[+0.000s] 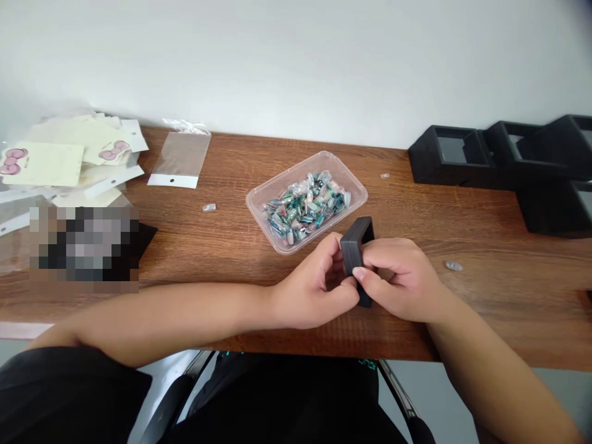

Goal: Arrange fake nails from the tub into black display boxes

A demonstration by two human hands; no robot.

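Observation:
A small black box (356, 246) is held on edge above the table's front, tilted a little. My left hand (319, 287) is closed on its left side, thumb low against it. My right hand (400, 274) grips the other side, its thumb across the near edge and its fingers partly inside or behind the box. Whatever the box contains is hidden from me. Just beyond my hands sits a clear plastic tub (263, 231) with many loose press-on nails (305, 206) in teal, clear and pinkish tones.
Several black boxes with windows (451, 154) stand at the back right. Loose nails lie on the wooden table (222, 240), one (454, 266) right of my hand. A clear bag (180, 157) lies left of the tub. Cream cards with bows (46, 163) pile up far left, near a pixelated patch.

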